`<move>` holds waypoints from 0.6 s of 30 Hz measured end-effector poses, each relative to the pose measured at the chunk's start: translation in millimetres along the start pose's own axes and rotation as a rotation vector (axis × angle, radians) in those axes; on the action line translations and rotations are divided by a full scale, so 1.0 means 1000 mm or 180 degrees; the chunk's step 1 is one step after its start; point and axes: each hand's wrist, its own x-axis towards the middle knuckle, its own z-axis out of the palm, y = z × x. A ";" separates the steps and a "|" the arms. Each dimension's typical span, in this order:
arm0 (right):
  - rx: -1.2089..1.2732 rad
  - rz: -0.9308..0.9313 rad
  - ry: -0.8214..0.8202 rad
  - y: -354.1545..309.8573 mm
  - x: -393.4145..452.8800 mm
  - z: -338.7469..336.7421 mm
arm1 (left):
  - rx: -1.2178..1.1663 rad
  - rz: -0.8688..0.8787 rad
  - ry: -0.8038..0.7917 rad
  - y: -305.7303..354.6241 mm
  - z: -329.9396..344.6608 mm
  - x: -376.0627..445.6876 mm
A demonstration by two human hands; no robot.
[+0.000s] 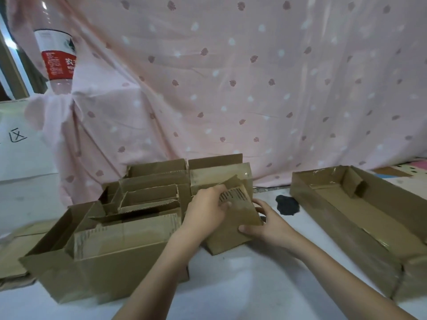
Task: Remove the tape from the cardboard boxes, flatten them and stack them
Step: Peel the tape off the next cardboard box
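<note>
A small brown cardboard box (233, 229) sits tilted on the white table, its torn top flap showing dark printed marks. My left hand (206, 209) grips that flap from the left, thumb over its edge. My right hand (265, 224) holds the box's right side, thumb pressed on its front face. To the left stands a cluster of several open cardboard boxes (120, 227), some nested inside a larger one. A long open cardboard box (360, 218) with shiny tape remnants inside lies at the right.
A pink patterned cloth (231, 88) hangs behind the table. A plastic bottle (56, 51) with a red label stands at the upper left. A dark stain (287, 204) marks the table. Flat cardboard (16, 255) lies at the far left edge.
</note>
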 end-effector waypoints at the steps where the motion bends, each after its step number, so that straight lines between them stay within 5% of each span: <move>1: -0.0003 -0.0023 0.0045 -0.005 -0.005 -0.005 | -0.0213 -0.0021 0.0031 -0.001 -0.002 -0.002; 6: -0.0614 -0.0303 0.0300 -0.029 -0.027 -0.027 | -0.0992 -0.0083 0.0323 0.000 -0.020 -0.021; 10: -0.1295 -0.0516 0.0007 -0.046 -0.044 -0.023 | -0.0847 0.0159 0.0564 0.011 -0.031 -0.039; 18: -0.1304 -0.0547 -0.0520 -0.047 -0.067 -0.011 | 0.0216 0.0469 -0.1129 0.029 -0.012 -0.074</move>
